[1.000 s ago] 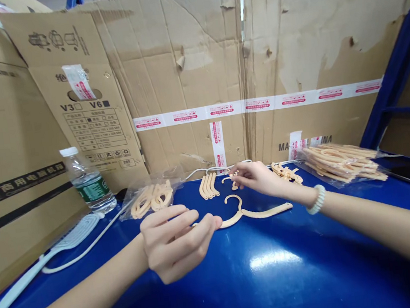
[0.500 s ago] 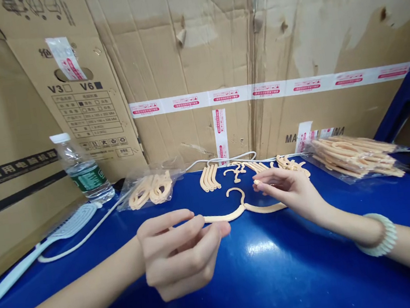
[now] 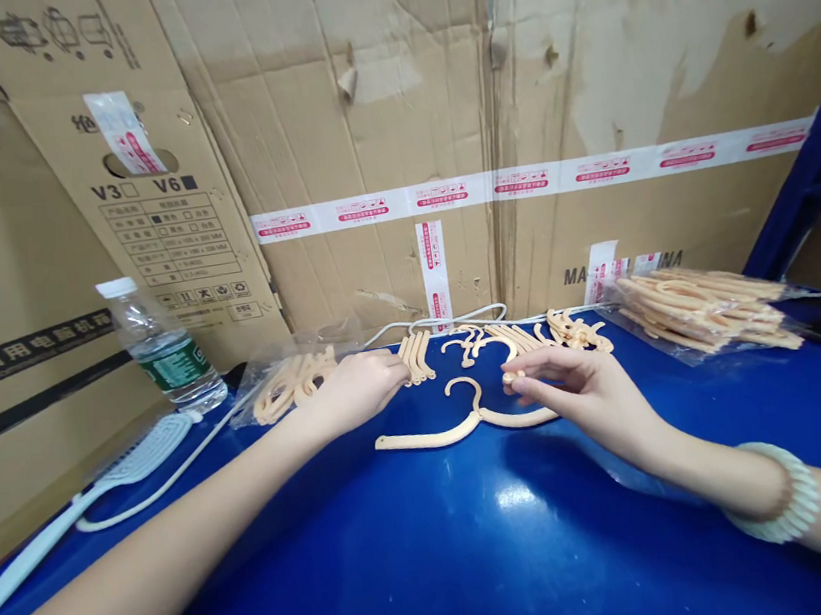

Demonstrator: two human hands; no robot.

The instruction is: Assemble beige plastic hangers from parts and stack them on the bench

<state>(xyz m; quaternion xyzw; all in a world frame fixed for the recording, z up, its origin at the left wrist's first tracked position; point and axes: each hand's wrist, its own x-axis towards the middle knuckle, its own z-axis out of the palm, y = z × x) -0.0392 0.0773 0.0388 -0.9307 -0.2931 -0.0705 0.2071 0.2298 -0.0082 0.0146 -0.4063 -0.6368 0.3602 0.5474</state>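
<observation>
A cream plastic hanger [image 3: 463,426] lies flat on the blue table [image 3: 488,549], hook pointing away from me. My left hand [image 3: 357,387] reaches far forward, its fingertips at a small stack of curved cream pieces [image 3: 415,355]; the fingers are curled and what they grip is hidden. My right hand [image 3: 580,388] rests at the hanger's right arm, thumb and forefinger pinched on a small cream piece [image 3: 512,376]. More loose hook parts [image 3: 471,340] lie just behind the hanger.
A clear bag of cream parts [image 3: 291,382] sits at the left, and a fuller bag of hanger arms [image 3: 705,309] at the right. A water bottle [image 3: 163,350], a pale comb [image 3: 94,495] and a white cable [image 3: 167,471] lie at the left. Cardboard boxes [image 3: 383,99] wall the back.
My left hand left the hanger's left end and stretched forward to the stack of curved pieces. My right hand stayed by the hanger's right arm with its small piece.
</observation>
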